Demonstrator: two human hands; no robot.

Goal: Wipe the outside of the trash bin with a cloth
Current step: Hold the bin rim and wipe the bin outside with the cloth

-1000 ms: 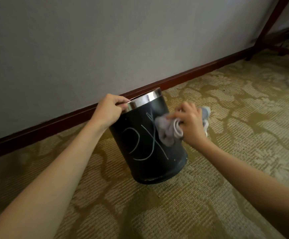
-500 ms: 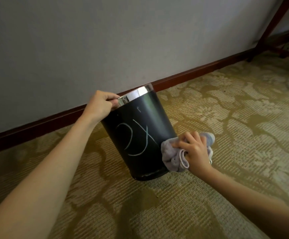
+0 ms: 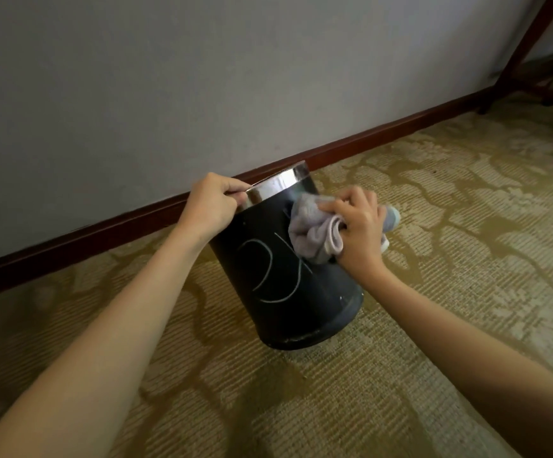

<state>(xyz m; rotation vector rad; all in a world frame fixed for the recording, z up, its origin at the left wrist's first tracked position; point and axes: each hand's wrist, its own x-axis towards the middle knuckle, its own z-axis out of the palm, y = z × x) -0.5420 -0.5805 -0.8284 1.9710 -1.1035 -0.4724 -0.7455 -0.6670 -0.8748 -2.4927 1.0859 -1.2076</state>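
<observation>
From the head view I see the black trash bin [image 3: 288, 285], chalk-scrawled and chrome-rimmed, tilted on the carpet [image 3: 433, 325] near the baseboard [image 3: 103, 226], my left hand [image 3: 210, 206] gripping its rim and my right hand [image 3: 359, 226] pressing a bunched grey cloth [image 3: 313, 231] against its upper side.

Patterned beige and gold carpeted floor [image 3: 433, 325], black trash bin [image 3: 288, 292] with a silver rim resting on it tilted, dark wooden furniture legs [image 3: 513, 61] standing far right

Patterned carpet [image 3: 433, 242] meets a grey wall [image 3: 202, 77] along a dark baseboard [image 3: 103, 231].
</observation>
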